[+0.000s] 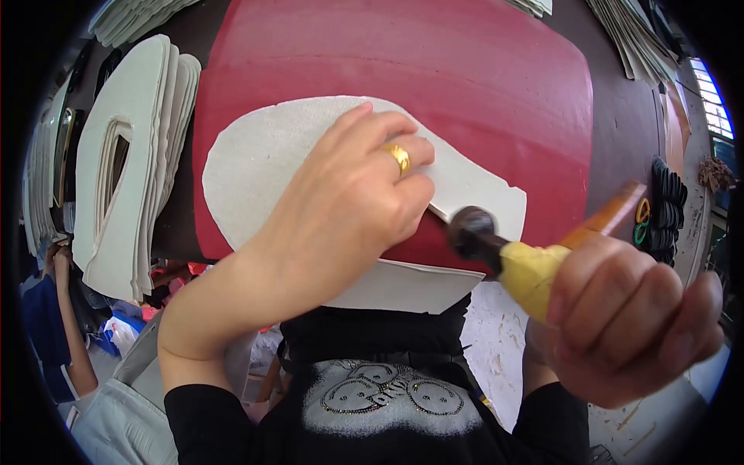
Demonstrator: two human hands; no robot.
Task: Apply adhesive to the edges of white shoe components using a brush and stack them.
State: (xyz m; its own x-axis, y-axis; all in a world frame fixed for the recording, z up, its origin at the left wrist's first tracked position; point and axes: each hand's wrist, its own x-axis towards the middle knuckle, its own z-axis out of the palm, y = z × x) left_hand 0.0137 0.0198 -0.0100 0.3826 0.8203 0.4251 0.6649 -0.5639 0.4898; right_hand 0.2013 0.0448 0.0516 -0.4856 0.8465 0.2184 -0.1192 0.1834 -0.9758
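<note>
A pale, leather-like shoe upper (256,155) lies flat on a red work mat (387,46), its near part (395,288) hanging over the mat's front edge. My left hand (364,170), with a gold ring, presses on it with fingers bent and closed at its inner edge; the thumb is mostly hidden. Closed in a fist, my right hand (632,318) grips a hammer (531,275) by a yellow-wrapped part. The hammer's dark round face hangs beside the inner edge, just right of my left hand. A brown wooden part sticks out behind the wrapping.
A stack of similar pale pieces (124,170) stands at the left, with more pale stacks (632,39) at the far corners. Scissors with green and orange handles (642,221) lie near black items (668,205) at right. Another person's arm (74,333) shows at far left.
</note>
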